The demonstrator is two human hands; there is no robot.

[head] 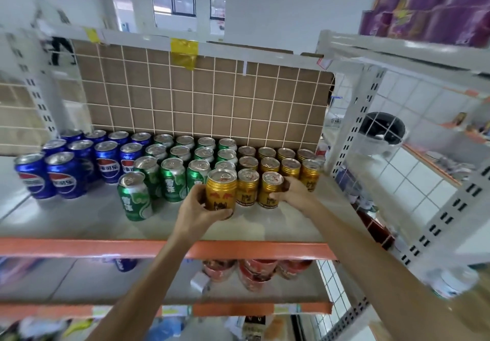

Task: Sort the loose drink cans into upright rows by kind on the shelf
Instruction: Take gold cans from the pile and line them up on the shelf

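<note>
So both arms reach up to the shelf: left hand wraps a gold can at the front, right hand seems to grip another gold can beside the gold rows.

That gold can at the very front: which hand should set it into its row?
Left. The left hand already grips the front gold metal can; the right hand holds another gold can.

Blue cans, green cans, gold cans upright in rows.
</note>
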